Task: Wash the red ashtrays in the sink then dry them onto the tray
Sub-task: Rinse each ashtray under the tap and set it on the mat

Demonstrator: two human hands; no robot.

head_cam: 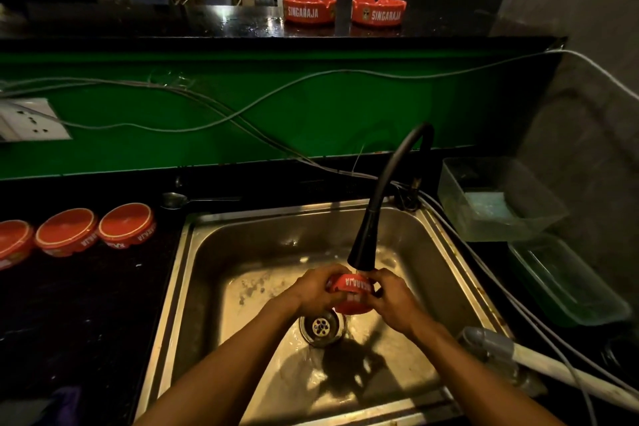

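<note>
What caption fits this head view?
Both hands, left hand and right hand, hold a red ashtray under the faucet over the sink.

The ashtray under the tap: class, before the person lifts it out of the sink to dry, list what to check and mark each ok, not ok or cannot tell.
1. Both hands grip the ashtray: left hand and right hand curl round it. Ok.
2. Ashtray sits under the tap spout. Ok.
3. All dirt rinsed off: cannot tell, the hands cover most of it.
4. Sink drain unblocked, with no pooled water. Ok.
5. Free spot beside the three upturned ashtrays on the left counter: cannot tell, that area is too dark.
6. Two ashtrays on the upper ledge still waiting. Not ok.
</note>
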